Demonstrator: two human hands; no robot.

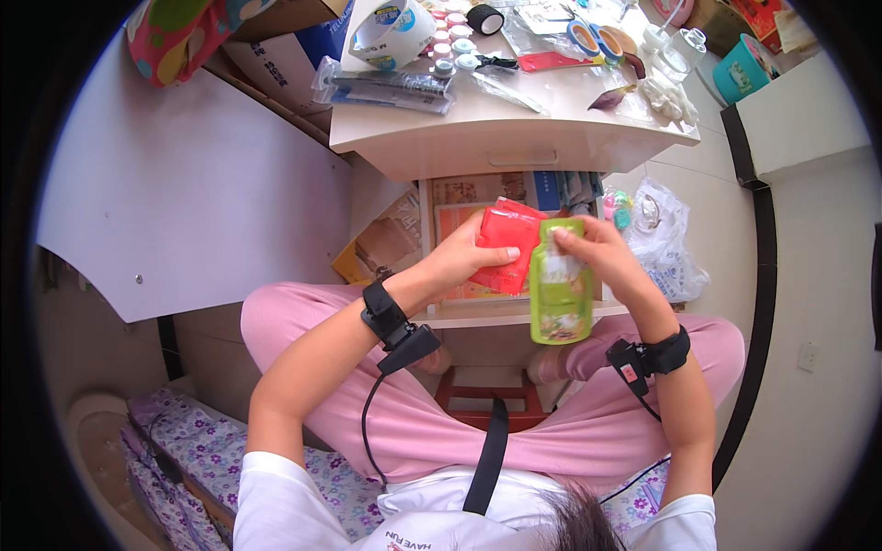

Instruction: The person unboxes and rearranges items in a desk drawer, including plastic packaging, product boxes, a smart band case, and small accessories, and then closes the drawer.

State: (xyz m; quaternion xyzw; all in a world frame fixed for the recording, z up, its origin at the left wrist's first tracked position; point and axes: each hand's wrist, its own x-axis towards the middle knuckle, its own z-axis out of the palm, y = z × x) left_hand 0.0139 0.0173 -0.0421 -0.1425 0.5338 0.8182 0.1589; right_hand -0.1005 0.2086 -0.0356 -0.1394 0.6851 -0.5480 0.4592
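My left hand grips several flat red sachets, the thumb lying across their front. Between the thumb and fingers of my right hand hangs a green pouch with a narrow top, upright and just right of the sachets. Both hands are above an open drawer of a white cabinet. Inside the drawer lie printed packages, a blue box and greenish packets; the hands and what they hold hide part of it.
On the cabinet top are scissors, a tape roll, small capped jars and a clear bottle. A plastic bag lies right of the drawer. A pale panel stands at left.
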